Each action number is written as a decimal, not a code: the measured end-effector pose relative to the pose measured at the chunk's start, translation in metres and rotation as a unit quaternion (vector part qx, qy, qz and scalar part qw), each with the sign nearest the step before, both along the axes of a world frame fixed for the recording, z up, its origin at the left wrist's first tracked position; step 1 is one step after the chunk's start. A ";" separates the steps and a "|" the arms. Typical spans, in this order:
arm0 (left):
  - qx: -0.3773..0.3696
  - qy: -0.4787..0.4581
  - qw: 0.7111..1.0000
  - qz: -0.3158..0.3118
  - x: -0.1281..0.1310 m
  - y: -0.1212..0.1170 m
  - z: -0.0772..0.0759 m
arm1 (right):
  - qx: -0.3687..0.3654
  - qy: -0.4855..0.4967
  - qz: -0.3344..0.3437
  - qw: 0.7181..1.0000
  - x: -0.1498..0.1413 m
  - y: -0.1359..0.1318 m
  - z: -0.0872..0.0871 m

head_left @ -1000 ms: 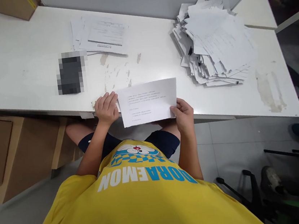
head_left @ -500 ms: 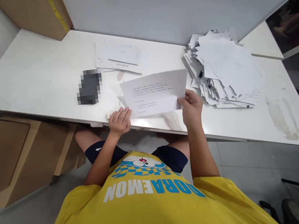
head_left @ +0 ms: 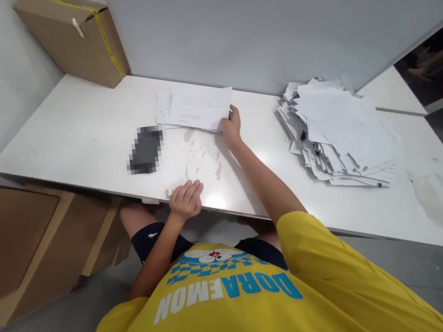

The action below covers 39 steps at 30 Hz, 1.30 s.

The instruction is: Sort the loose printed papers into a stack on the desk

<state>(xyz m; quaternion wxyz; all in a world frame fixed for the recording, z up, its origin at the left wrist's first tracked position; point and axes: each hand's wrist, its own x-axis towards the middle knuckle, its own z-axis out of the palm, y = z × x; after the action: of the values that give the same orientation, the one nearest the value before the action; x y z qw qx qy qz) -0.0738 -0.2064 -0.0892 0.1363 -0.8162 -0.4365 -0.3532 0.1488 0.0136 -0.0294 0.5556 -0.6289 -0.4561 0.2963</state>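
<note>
My right hand [head_left: 232, 127] reaches to the back of the table and pinches the right edge of a printed sheet of paper [head_left: 200, 108]. That sheet lies over a few other papers [head_left: 163, 108], whose left edges stick out from under it. At the table's front edge rests my left hand [head_left: 187, 198], its fingers stretched out and holding nothing. A small pale object [head_left: 169, 192] lies just beside its fingertips, too small to name. Left of the papers is a dark pixelated rectangle [head_left: 146, 149], its kind hidden.
A large messy paper stack [head_left: 341, 124] occupies the right of the white table [head_left: 80, 129]. A cardboard box [head_left: 77, 43] with yellow tape stands at the back left against the wall. More cardboard boxes [head_left: 12, 240] are below the table at left. A stain [head_left: 440, 204] marks the right end.
My right hand has carried the printed sheet away from me, from the table's front onto the papers at the back. My left hand has stayed at the front edge. The view has tilted upward.
</note>
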 end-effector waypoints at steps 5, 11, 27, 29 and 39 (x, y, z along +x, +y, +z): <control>0.010 -0.009 1.000 -0.005 -0.001 0.000 0.001 | 0.060 -0.055 -0.077 0.994 0.033 -0.036 0.010; 0.015 0.008 1.000 0.014 -0.001 0.000 0.004 | 0.029 -0.273 -0.157 0.949 0.181 -0.102 0.047; 0.147 -0.021 0.989 -0.001 0.003 0.004 0.014 | -0.208 -0.525 -0.144 0.813 0.218 -0.188 0.071; 0.126 -0.029 0.992 -0.008 0.003 0.004 0.012 | -0.199 -0.518 -0.153 0.818 0.218 -0.193 0.072; 0.090 -0.029 0.996 -0.003 0.002 0.005 0.006 | -0.172 -0.505 -0.132 0.835 0.219 -0.203 0.067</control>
<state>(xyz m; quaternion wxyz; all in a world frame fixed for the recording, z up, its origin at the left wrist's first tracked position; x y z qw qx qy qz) -0.0719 -0.2009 -0.0833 0.1954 -0.7914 -0.4046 -0.4144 0.3681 -0.1890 0.0378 0.1646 -0.8305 -0.5282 -0.0650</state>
